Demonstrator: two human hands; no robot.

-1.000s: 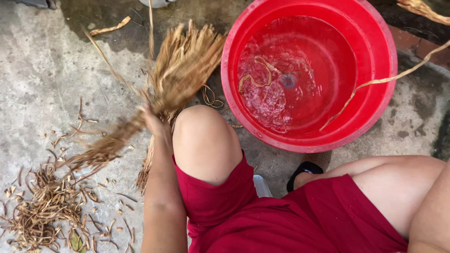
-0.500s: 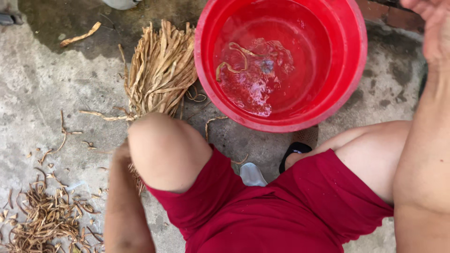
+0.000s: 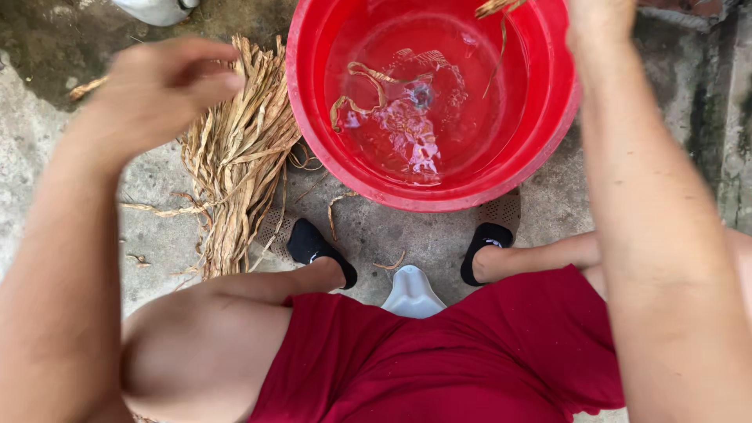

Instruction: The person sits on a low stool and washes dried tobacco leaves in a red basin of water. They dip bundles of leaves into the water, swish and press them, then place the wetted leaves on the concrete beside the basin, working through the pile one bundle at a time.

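My left hand [image 3: 164, 86] is raised and blurred above a bundle of dry straw-coloured leaf strips [image 3: 235, 157] lying on the concrete. Its fingers are loosely curled and hold nothing. My right hand [image 3: 599, 19] reaches over the far right rim of a red plastic basin [image 3: 313, 149], its fingers cut off by the frame's top edge. A dry strip [image 3: 497, 9] hangs over the basin just left of that hand; whether the hand holds it is unclear. A few wet strips [image 3: 360, 86] float in the shallow water inside the basin.
I squat in red shorts [image 3: 439, 360], with black-socked feet [image 3: 317, 247] [image 3: 486, 243] close to the basin. A white stool edge [image 3: 413, 291] shows between my legs. A white object [image 3: 157, 9] lies at the top left. A mossy wall base [image 3: 721, 117] runs along the right.
My left hand has let go of the bundle, which now lies on the ground, and has risen in front of the camera. My right arm has swung in over the basin. The view has tilted down.
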